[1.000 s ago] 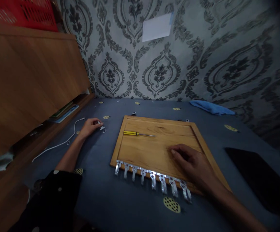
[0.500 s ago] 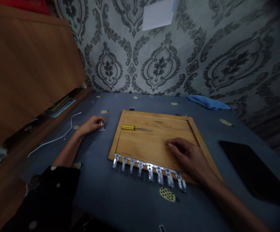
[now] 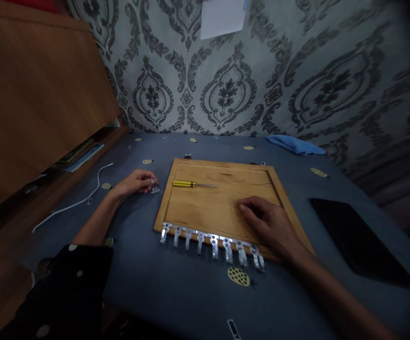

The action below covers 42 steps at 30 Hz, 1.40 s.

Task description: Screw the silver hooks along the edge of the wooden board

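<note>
Wooden board [image 3: 205,210]: right hand [image 3: 269,225] resting flat on it, gripping nothing; left hand [image 3: 134,182] beside it, fingers pinched, probably on small metal clip [image 3: 152,181]

Dim room — grey damask wallpaper [image 3: 297,71] behind, wooden cabinet [image 3: 31,94] at left.

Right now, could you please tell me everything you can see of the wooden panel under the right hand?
The wooden panel is a light-brown rectangle, its raised rim framing a recessed, grained face. It lies flat on the blue cloth. A row of silvery metal brackets juts from its near edge. A yellow-handled screwdriver lies near its far edge, and the right hand rests palm down on its near right part.
</note>
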{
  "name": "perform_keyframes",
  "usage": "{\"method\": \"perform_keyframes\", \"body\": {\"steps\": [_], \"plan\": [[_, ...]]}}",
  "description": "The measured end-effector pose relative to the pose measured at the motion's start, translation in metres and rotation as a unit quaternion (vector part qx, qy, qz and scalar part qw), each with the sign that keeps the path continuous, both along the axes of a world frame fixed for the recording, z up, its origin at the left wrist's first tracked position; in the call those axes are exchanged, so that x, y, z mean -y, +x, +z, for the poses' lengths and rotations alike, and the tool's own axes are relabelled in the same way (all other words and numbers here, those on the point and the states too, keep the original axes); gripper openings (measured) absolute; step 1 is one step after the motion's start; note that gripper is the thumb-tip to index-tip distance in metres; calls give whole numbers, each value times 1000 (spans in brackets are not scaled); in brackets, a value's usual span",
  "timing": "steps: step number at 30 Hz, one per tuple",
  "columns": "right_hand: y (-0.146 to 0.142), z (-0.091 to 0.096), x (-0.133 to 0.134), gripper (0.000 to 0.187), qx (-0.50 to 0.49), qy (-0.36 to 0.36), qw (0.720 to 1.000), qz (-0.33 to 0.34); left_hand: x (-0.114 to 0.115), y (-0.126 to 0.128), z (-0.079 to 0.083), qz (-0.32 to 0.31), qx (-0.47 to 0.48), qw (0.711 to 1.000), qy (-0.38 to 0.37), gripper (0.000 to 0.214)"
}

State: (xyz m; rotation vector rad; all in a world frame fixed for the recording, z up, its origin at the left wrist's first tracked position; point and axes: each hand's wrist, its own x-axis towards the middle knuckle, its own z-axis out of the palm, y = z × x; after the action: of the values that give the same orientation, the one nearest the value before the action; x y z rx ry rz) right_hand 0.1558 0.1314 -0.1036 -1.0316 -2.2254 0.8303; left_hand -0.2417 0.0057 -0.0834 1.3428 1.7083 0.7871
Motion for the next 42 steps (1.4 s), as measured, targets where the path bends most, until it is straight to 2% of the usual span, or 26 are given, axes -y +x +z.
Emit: {"method": "perform_keyframes", "body": {"steps": [5,11,17,22,27,32,36,42], "plan": [[0,3,1,29,-5,2,1000,8,-3,15,-2,-33,37,999,1,24],[1,-3,0,28,-13,24,1000,6,-8,27,-6,-65,60,996,12,23],[0,-1,2,22,-11,53,998,23,-7,40,2,-65,53,996,30,19],[0,6,5,19,-8,64,997,52,-8,54,8,-58,12,997,49,19],[0,8,6,18,-5,81,995,56,-9,66,8,-72,-72,992,76,19],[0,6,7,16,-12,90,994,61,0,71,22,-108,-145,980,86,26],[-1,6,7,17,-8,87,994,58,3,71,30,-107,-174,973,110,23],[0,9,8,17,5,91,994,53,3,75,28,-82,-176,972,134,19]]}}
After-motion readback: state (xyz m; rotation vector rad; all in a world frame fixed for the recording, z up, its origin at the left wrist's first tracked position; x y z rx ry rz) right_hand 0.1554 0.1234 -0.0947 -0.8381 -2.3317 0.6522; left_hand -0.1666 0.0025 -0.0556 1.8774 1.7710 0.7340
